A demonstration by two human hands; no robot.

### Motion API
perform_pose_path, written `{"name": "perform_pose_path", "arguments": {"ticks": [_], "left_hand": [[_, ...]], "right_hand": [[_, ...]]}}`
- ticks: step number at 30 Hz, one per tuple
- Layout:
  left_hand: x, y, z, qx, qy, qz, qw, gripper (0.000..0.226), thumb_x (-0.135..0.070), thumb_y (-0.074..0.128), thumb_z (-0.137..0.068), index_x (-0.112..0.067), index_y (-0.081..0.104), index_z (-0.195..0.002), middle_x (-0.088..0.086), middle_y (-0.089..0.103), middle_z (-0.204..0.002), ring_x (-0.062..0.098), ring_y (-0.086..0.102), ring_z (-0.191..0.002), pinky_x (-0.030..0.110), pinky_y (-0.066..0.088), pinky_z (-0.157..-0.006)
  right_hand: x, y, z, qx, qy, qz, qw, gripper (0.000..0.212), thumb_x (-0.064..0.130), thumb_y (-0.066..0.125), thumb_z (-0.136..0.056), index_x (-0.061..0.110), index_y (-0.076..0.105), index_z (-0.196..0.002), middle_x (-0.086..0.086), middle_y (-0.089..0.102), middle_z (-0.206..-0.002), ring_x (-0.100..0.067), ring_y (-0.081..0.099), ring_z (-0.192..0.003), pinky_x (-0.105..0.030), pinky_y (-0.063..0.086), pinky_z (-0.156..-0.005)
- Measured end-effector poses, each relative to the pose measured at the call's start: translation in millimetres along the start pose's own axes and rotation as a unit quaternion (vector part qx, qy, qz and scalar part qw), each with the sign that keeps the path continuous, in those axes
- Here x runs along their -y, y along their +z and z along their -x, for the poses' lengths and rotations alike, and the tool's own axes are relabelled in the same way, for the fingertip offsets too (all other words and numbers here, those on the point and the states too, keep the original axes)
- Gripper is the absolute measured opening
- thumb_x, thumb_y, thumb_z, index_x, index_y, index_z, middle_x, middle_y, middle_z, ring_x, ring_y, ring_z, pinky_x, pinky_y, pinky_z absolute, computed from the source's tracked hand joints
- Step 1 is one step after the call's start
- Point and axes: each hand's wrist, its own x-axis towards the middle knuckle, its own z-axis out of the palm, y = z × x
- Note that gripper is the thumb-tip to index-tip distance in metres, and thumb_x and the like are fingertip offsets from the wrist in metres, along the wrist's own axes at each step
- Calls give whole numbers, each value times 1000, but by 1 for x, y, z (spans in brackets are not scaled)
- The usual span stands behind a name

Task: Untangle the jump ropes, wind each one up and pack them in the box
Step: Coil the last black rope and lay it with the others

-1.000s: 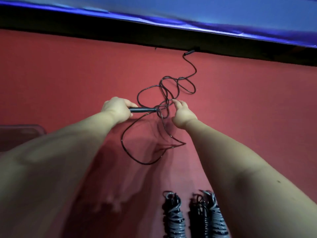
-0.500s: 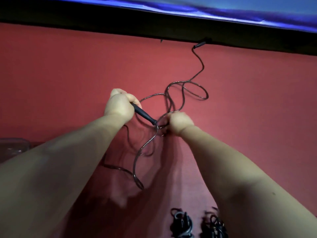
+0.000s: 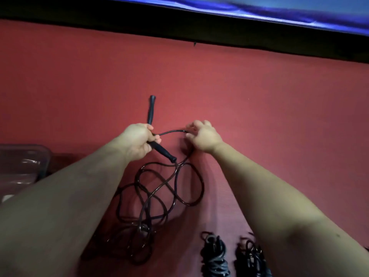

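Fingers point(image 3: 156, 139) of the left hand point(image 3: 137, 139) clench two black handles: one point(image 3: 150, 110) points to 12 o'clock, the other point(image 3: 164, 153) to 4 o'clock. At its 3 o'clock the right hand point(image 3: 203, 136) pinches the jump rope point(image 3: 175, 188), whose slack loops lie on the red worktop point(image 3: 259, 108) toward 6 o'clock. Both forearms reach forward. Two wound ropes point(image 3: 214, 254) sit at 5 o'clock and a clear box point(image 3: 26, 166) at 9 o'clock.
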Motion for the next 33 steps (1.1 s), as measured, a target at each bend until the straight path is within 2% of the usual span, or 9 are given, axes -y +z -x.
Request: {"name": "perform_pose_path", "arguments": {"ticks": [4,7,9,13,15,20,23,27,33], "left_hand": [[0,-13,-4,-38,28,52,998,57,22,45,-86,-2,36,-137,17,52,-107,26,63,-90,29,55,-80],[-2,-24,-1,-66,-4,85,994,14,1,48,-96,1,51,-110,16,64,-104,23,64,-91,30,53,-83],[3,-34,-5,-63,-9,35,997,11,-15,45,-101,-11,50,-109,6,67,-100,19,64,-91,34,50,-85],[10,-45,-16,-78,29,-64,994,26,-34,37,-102,-19,47,-83,0,46,-64,5,45,-41,19,40,-46],[13,-43,-21,-80,39,-103,991,29,-29,37,-103,-18,45,-77,0,38,-61,5,35,-36,12,28,-36],[14,-26,-21,-67,31,-114,991,26,-7,42,-99,-11,48,-74,2,48,-69,10,40,-54,13,35,-39],[18,-25,-21,-64,53,-155,984,26,-18,45,-100,-14,48,-75,3,51,-74,14,47,-62,23,47,-60],[19,-39,-22,-100,75,-220,967,30,-29,47,-99,-20,45,-71,10,58,-93,26,54,-88,43,47,-96],[14,-44,-11,-63,63,-142,986,29,-33,50,-98,-20,47,-72,4,60,-86,26,58,-103,45,43,-104]], "right_hand": [[19,42,-12,38,-12,112,993,55,32,52,-93,20,31,-142,-13,32,-141,-34,33,-128,-39,31,-105],[21,52,-15,-59,1,198,978,36,21,42,-96,13,42,-132,-11,40,-136,-30,38,-124,-38,33,-99],[19,49,-16,-43,2,237,971,34,16,37,-96,11,46,-129,-11,46,-134,-30,40,-125,-37,35,-98],[17,30,-8,244,51,314,916,29,25,46,-93,19,55,-120,-6,55,-126,-24,53,-114,-35,41,-100],[20,18,6,322,135,303,887,13,26,48,-94,19,52,-105,-3,54,-113,-20,51,-102,-35,37,-105],[37,33,9,49,89,143,984,49,49,42,-95,10,51,-124,-10,54,-129,-29,51,-118,-35,42,-93],[54,62,5,7,94,74,993,68,57,53,-86,8,38,-132,-12,44,-133,-31,42,-125,-41,39,-97],[57,73,-2,6,79,49,996,46,31,56,-89,8,45,-127,-13,47,-130,-32,46,-122,-38,40,-96],[42,60,19,45,-48,-127,990,7,17,58,-91,13,56,-96,2,60,-78,-24,55,-82,-27,41,-78]]}}
